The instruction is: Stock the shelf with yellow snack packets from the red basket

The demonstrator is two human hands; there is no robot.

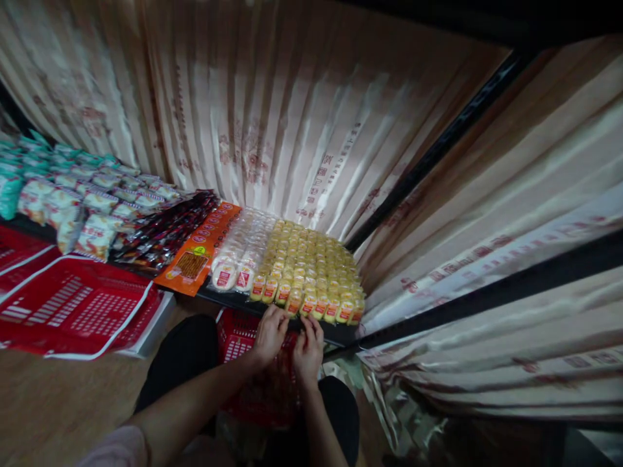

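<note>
Neat rows of small yellow wrapped snack packs (311,259) with red-and-white labels stand on a dark shelf (335,334). My left hand (271,334) is closed at the front edge, its fingertips at the lower left of one front yellow snack pack (293,303). On the other side of that same pack, my right hand (308,347) has its fingers curled and pressed together against its lower right. The pack sits slightly forward of its neighbours. Directly left of the yellow rows are columns of white wrapped snack packs (233,253).
Further left lie an orange snack bag (195,253), dark glossy packets (165,230), white bags (97,227) and green bags (10,191). Red baskets stand below: one at left (82,305), another between my knees (238,337). Pleated printed curtain (292,117) and black poles (438,162) border the shelf.
</note>
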